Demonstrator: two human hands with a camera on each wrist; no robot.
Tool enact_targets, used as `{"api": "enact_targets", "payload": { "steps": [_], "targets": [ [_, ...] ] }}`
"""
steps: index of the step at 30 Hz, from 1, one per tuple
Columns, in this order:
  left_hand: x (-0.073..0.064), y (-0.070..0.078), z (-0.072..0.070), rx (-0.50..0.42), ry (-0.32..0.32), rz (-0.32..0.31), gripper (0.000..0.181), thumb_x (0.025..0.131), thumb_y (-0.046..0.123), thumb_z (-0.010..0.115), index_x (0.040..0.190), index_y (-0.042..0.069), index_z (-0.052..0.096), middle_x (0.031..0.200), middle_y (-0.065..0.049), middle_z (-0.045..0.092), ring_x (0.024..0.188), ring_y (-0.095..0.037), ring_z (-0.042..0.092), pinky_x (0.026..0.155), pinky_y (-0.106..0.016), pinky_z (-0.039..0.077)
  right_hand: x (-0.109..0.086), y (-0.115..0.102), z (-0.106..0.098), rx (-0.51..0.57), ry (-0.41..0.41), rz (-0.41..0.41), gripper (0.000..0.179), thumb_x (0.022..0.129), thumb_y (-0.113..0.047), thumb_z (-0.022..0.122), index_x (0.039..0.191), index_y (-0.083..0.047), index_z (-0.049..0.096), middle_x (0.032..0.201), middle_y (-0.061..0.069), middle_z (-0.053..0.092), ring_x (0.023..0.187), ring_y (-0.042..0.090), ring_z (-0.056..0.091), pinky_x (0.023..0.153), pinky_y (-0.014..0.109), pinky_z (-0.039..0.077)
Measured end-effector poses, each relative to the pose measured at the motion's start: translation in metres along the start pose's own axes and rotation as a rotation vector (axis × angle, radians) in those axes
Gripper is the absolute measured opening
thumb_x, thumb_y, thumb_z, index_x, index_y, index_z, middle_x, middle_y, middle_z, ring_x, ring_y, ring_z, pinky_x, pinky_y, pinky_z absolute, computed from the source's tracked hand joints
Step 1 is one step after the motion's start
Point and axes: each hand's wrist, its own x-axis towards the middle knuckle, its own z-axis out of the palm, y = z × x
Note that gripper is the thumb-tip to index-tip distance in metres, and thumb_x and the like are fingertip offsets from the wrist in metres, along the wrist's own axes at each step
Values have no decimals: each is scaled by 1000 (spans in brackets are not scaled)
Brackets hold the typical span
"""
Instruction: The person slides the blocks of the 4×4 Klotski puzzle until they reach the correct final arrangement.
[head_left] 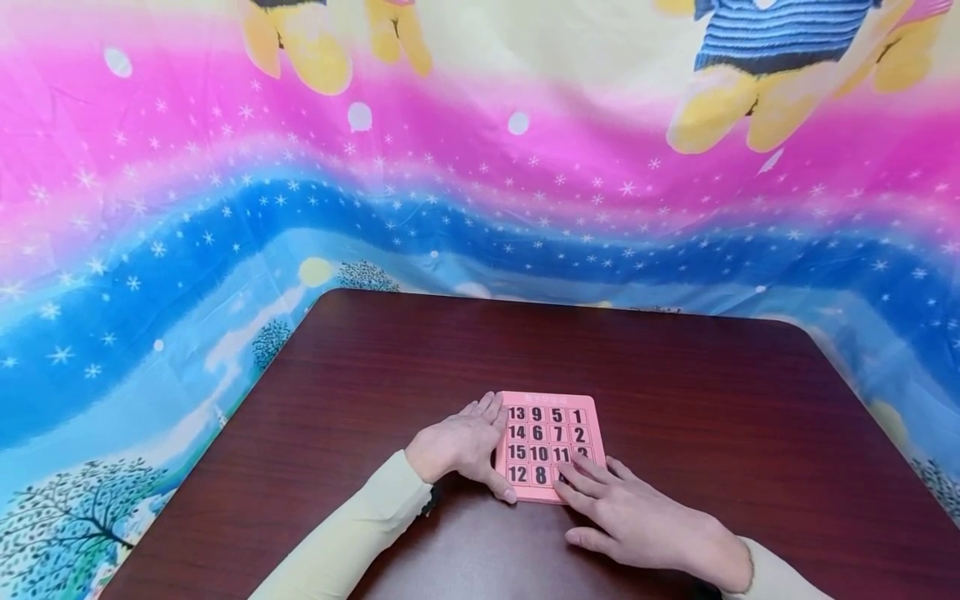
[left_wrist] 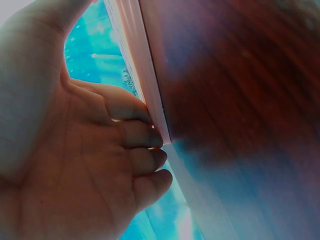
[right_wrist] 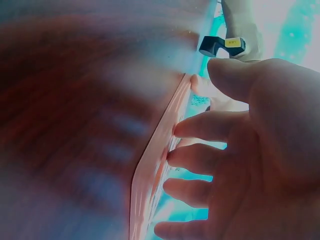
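A pink number sliding puzzle (head_left: 539, 444) lies flat on the dark red-brown table, its black-numbered tiles facing up. My left hand (head_left: 463, 443) rests along its left side, with the fingers at the far-left edge and the thumb by the near-left corner. From the left wrist view, that hand's fingertips (left_wrist: 157, 135) meet the puzzle's side edge. Over the lower right tiles lie the fingers of my right hand (head_left: 637, 512), hiding some numbers. Its thumb stays off the puzzle, and its fingers look nearly straight and spread in the right wrist view.
The wooden table (head_left: 720, 392) stretches out around the puzzle. Behind it and at its sides hangs a colourful cloth (head_left: 450, 167) with snowflakes and trees. A small black device (right_wrist: 222, 46) with a yellow label sits at the left wrist.
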Motion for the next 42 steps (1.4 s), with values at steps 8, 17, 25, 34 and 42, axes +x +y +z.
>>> {"api": "enact_targets", "payload": {
  "steps": [8, 17, 25, 34, 42],
  "targets": [
    [1, 0, 1, 2, -4, -2, 131, 64, 78, 72, 156, 2, 18, 165, -16, 10, 154, -26, 9, 127, -35, 15, -6, 5, 2, 26, 10, 18, 59, 100, -56, 42, 144, -18, 52, 151, 5, 48, 139, 39, 42, 107, 67, 36],
    [0, 0, 1, -1, -11, 0, 131, 64, 77, 72, 156, 2, 17, 165, -16, 10, 154, -26, 8, 127, -35, 14, -21, 16, 5, 74, 23, 73, 55, 99, -54, 45, 142, -21, 54, 150, 6, 49, 140, 43, 40, 104, 69, 37],
    [-1, -1, 2, -8, -11, 2, 131, 64, 77, 72, 156, 2, 17, 165, -16, 9, 154, -27, 8, 127, -35, 13, -24, 19, 3, 100, 15, 92, 53, 98, -54, 48, 141, -23, 56, 148, 7, 51, 140, 44, 39, 104, 69, 36],
    [-2, -3, 1, -25, -8, -7, 131, 65, 75, 74, 156, 1, 17, 165, -17, 9, 154, -27, 9, 127, -36, 15, -10, 18, -6, 80, 14, 67, 60, 98, -56, 47, 141, -16, 56, 150, 11, 49, 140, 42, 39, 107, 68, 35],
    [-1, -1, 0, -19, -5, 4, 131, 65, 76, 73, 156, 1, 17, 165, -17, 9, 154, -27, 8, 127, -36, 15, 9, 16, -5, 100, -14, 53, 58, 98, -55, 48, 143, -17, 53, 152, 10, 46, 144, 40, 36, 110, 68, 32]
  ]
}}
